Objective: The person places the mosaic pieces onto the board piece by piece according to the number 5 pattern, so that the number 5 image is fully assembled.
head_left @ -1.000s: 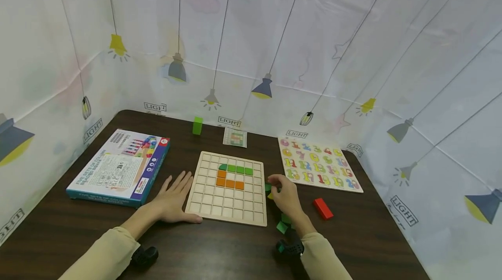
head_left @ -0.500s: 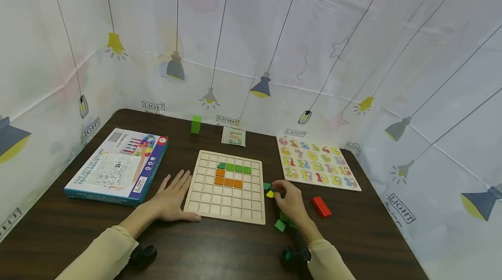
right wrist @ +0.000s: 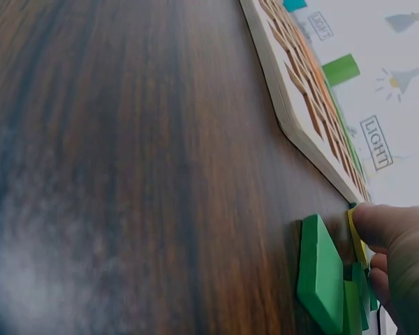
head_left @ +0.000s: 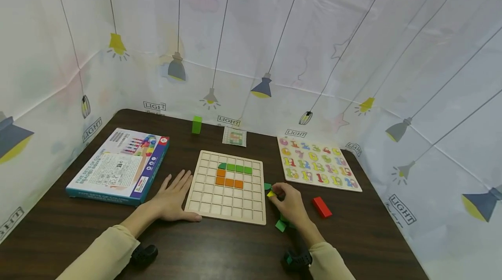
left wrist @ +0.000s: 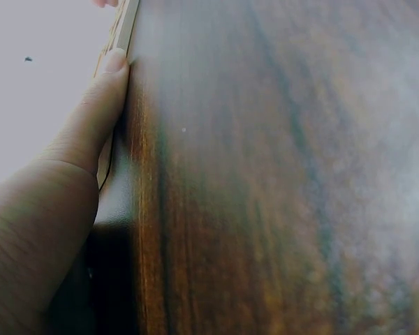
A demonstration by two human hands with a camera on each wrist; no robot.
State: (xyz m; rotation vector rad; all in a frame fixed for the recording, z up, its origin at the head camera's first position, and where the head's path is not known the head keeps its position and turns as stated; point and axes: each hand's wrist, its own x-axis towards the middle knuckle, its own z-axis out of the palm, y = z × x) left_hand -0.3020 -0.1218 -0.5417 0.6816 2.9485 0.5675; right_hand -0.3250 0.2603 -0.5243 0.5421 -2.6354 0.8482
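Observation:
A wooden grid board (head_left: 213, 203) lies on the table, with several orange squares (head_left: 220, 181), green squares (head_left: 239, 169) and a green rounded piece (head_left: 222, 165) set in it. My left hand (head_left: 172, 199) rests flat with spread fingers at the board's left side, its thumb (left wrist: 101, 105) along the near corner. Right of the board, my right hand (head_left: 291, 203) pinches a small yellow piece (head_left: 270, 193) between thumb and curled fingers. In the right wrist view the thumb presses on the yellow piece (right wrist: 356, 237). Loose green pieces (right wrist: 321, 276) lie beside and partly under that hand.
A boxed toy (head_left: 113, 166) lies at the left. Behind the board are an upright green block (head_left: 197, 124) and a pattern card (head_left: 234, 136). At the right lie a number puzzle board (head_left: 317, 164) and a red block (head_left: 322, 207). A printed curtain (head_left: 243, 53) hangs behind the table.
My right hand has shifted slightly right and nearer to me, and its fingers have closed on the yellow piece. My left hand has stayed put beside the board.

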